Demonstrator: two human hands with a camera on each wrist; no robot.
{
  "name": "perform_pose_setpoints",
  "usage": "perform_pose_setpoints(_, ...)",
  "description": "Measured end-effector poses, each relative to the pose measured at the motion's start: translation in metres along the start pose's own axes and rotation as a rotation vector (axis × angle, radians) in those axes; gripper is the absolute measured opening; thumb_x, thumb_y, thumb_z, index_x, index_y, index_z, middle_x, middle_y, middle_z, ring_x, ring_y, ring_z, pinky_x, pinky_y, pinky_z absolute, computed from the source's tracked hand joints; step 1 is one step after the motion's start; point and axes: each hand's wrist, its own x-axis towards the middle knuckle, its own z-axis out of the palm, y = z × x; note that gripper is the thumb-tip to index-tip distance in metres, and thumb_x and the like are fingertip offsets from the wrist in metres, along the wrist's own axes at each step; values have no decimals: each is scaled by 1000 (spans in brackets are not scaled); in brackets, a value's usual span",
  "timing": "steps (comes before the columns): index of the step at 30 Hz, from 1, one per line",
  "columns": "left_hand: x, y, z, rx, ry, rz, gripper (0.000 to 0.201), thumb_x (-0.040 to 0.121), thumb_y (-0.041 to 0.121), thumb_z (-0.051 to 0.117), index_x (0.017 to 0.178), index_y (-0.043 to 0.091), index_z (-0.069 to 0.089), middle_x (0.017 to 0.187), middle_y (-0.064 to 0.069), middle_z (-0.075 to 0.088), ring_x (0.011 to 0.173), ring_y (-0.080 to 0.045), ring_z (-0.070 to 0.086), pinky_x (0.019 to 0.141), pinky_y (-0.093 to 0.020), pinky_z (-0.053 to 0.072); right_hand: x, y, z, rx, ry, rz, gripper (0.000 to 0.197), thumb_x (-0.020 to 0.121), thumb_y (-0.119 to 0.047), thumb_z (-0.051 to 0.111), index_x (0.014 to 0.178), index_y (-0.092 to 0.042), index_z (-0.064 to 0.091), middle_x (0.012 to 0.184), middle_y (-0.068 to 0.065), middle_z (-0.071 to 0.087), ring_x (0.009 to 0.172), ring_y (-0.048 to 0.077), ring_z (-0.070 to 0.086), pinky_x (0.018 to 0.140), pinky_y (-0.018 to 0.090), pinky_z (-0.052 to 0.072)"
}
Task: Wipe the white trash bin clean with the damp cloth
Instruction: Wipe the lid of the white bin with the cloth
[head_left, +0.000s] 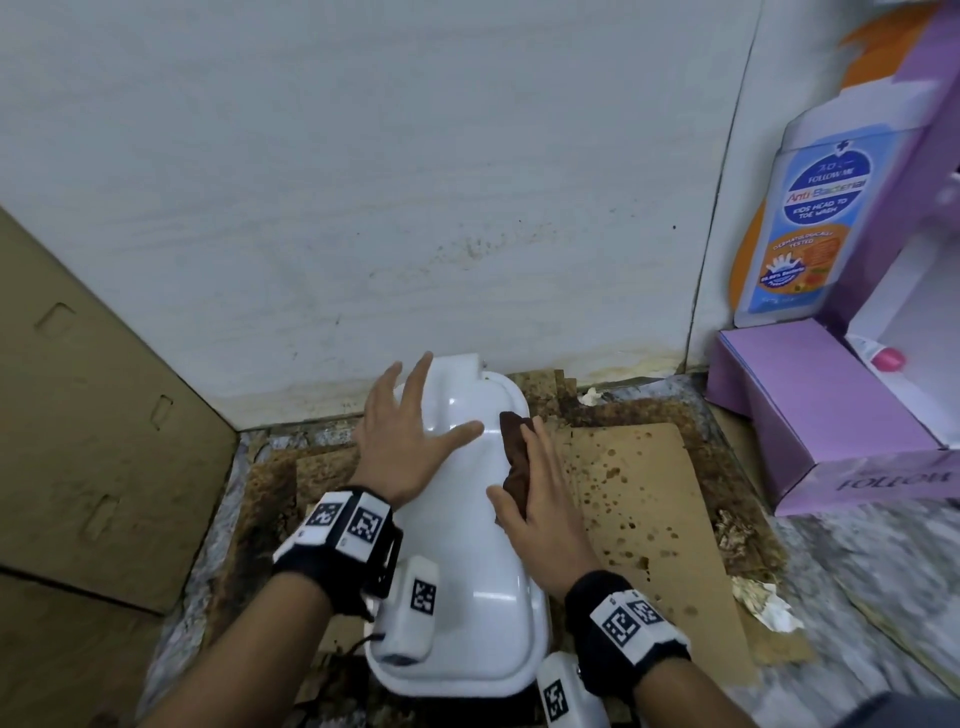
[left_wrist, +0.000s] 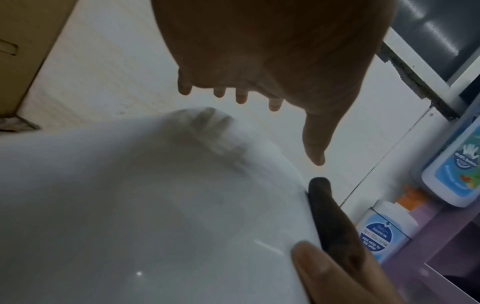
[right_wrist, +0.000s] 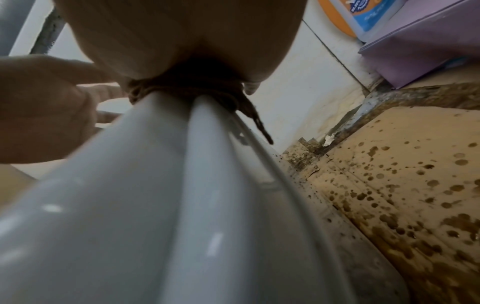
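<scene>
The white trash bin (head_left: 467, 545) stands on the floor against the wall, its glossy lid (left_wrist: 130, 205) closed. My left hand (head_left: 410, 431) lies flat on the far left part of the lid with its fingers spread, and the left wrist view shows its palm (left_wrist: 259, 61) above the lid. My right hand (head_left: 540, 499) holds a bunched brown cloth (head_left: 519, 457) between thumb and fingers and presses it on the lid's right rim (right_wrist: 202, 185). A strip of the cloth (left_wrist: 332, 222) lies along that edge, and one end (right_wrist: 202, 90) hangs over it.
A cardboard box (head_left: 78, 415) stands at the left. A stained cardboard sheet (head_left: 649, 519) covers the dirty floor to the right of the bin. Purple boxes (head_left: 810, 415) and a body wash bottle (head_left: 810, 218) fill the right side, and crumpled paper (head_left: 769, 608) lies nearby.
</scene>
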Motion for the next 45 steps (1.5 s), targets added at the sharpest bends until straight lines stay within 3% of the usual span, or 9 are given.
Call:
perform_pose_setpoints(6, 7, -5, 9, 16, -29, -31, 119, 49, 91, 43, 156, 47, 15, 167, 2, 6, 155, -22, 4, 122, -57, 12, -25, -4, -1, 43, -39, -46, 67, 97, -37, 48, 150, -40, 7, 155, -31, -8, 144, -7, -3, 118, 29, 12)
perform_pose_setpoints(11, 0, -16, 5, -32, 27, -69, 118, 45, 89, 43, 153, 45, 25, 164, 1, 11, 152, -27, 12, 121, -57, 17, -9, -15, -19, -9, -117, -50, 55, 100, -45, 38, 151, -36, 19, 157, -26, 4, 145, -1, 10, 117, 29, 17)
perform_pose_setpoints(16, -11, -15, 9, -31, 58, -39, 117, 47, 89, 45, 153, 43, 28, 164, 0, 13, 151, -28, 14, 121, -59, 15, 9, -25, -32, 36, -147, -36, 46, 104, -35, 32, 149, -33, 27, 155, -27, 7, 133, -13, 13, 100, -2, 11)
perform_pose_setpoints(19, -23, -10, 13, -26, 58, -16, 115, 48, 89, 45, 153, 45, 28, 164, 4, 11, 151, -23, 12, 121, -59, 13, 23, -30, -36, 46, -80, -76, 41, 103, -25, 39, 144, -27, 42, 157, -15, 19, 131, -9, 21, 108, 9, 18)
perform_pose_setpoints(23, -36, -10, 15, -37, 62, 1, 114, 49, 89, 46, 153, 45, 27, 164, 3, 11, 152, -22, 10, 120, -60, 15, 35, -40, -40, 115, -40, -63, 32, 98, -20, 50, 127, -26, 62, 150, -5, 41, 133, 0, 37, 108, 12, 24)
perform_pose_setpoints(31, -55, -16, 18, -32, 81, 55, 109, 53, 88, 49, 152, 45, 29, 163, 5, 11, 150, -22, 12, 118, -61, 17, -1, -36, -44, 19, 35, -113, 28, 95, -21, 51, 119, -29, 64, 142, -6, 51, 129, 0, 43, 113, 28, 32)
perform_pose_setpoints(35, -61, -18, 20, -17, 95, 59, 110, 55, 89, 46, 153, 44, 27, 165, 4, 10, 151, -22, 9, 119, -62, 16, 6, -55, -46, -33, -51, -159, 27, 96, -14, 48, 117, -19, 65, 136, 0, 56, 122, 3, 46, 96, 1, 27)
perform_pose_setpoints(38, -64, -19, 18, -24, 85, 55, 111, 55, 89, 46, 154, 43, 26, 165, 5, 7, 151, -21, 8, 119, -62, 15, 11, -64, -44, -94, -97, -167, 27, 94, -14, 47, 114, -16, 66, 131, 2, 59, 124, 15, 48, 95, 12, 31)
perform_pose_setpoints(45, -59, -9, 22, -40, 67, 52, 108, 52, 87, 46, 151, 48, 28, 164, 7, 9, 151, -21, 9, 120, -60, 13, -16, -37, -55, 61, -24, -19, 32, 95, -20, 54, 124, -30, 62, 147, -6, 45, 128, -6, 37, 104, 12, 31)
